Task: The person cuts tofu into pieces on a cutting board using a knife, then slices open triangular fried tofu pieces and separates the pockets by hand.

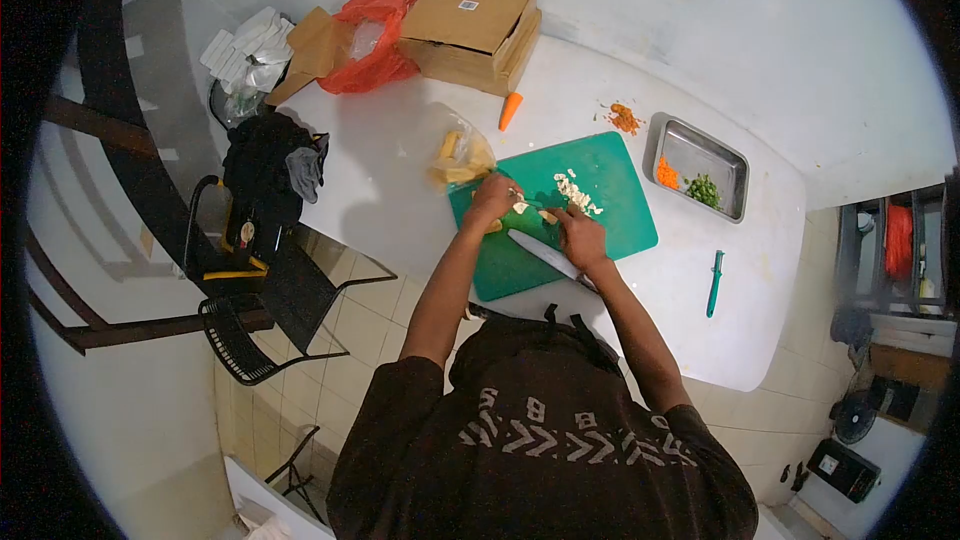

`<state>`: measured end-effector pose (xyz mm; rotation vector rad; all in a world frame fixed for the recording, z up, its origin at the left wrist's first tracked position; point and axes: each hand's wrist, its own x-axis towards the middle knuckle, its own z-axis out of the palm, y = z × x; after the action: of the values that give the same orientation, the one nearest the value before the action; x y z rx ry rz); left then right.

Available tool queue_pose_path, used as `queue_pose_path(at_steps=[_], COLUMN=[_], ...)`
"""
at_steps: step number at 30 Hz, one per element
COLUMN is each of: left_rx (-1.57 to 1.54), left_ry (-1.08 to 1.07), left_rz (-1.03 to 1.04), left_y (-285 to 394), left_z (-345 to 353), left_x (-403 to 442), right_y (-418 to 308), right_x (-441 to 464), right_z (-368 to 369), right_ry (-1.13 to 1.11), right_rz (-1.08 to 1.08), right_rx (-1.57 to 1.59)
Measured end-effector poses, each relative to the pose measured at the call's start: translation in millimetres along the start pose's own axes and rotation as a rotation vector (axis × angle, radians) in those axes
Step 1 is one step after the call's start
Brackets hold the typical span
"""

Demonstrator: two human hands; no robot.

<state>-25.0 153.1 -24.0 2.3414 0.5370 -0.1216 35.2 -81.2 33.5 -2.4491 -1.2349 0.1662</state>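
Observation:
My left hand [495, 198] is closed over the left part of a green cutting board [600, 155], with a small pale piece of food [519, 208] at its fingertips. My right hand [582, 238] is closed too, its fingertips at a small yellowish piece of food [548, 217]. A knife [540, 249] lies on the board below my hands, its handle partly hidden under my right wrist. Chopped white bits [574, 190] are scattered on the board beyond my right hand. A clear plastic bag [465, 148] with long yellow pieces lies against the board's upper left corner.
On the white table [690, 270] are a metal tray [742, 172] of chopped orange and green bits, a green-handled peeler [715, 283], a carrot [510, 110] and orange scraps [625, 118]. Cardboard boxes [470, 15] and a red plastic bag [370, 40] stand behind. A black chair [300, 290] is at left.

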Motion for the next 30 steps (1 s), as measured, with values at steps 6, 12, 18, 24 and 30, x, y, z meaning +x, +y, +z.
queue_pose_path(at_steps=[6,12,18,24,30], left_rx=[-0.012,0.006,-0.088,-0.056,-0.082], left_ry=[0.000,0.000,0.024,0.054,0.039], left_rz=[0.007,0.040,0.106,0.093,0.045], left_y=[1.8,-1.0,-7.0,-2.7,4.4], left_z=[-4.9,-2.6,-2.9,-2.7,-7.4], left_x=[0.9,2.9,2.0,0.8,-5.9], right_y=[6.2,13.5,6.6,10.4,3.1], right_x=[2.0,2.8,6.5,3.7,5.0], right_z=[2.6,4.3,7.8,8.2,10.0], right_ry=[-0.019,-0.014,-0.093,-0.081,-0.099], right_rz=[0.016,0.008,0.069,0.060,0.116], right_rx=[0.023,0.086,0.105,0.126,0.151])
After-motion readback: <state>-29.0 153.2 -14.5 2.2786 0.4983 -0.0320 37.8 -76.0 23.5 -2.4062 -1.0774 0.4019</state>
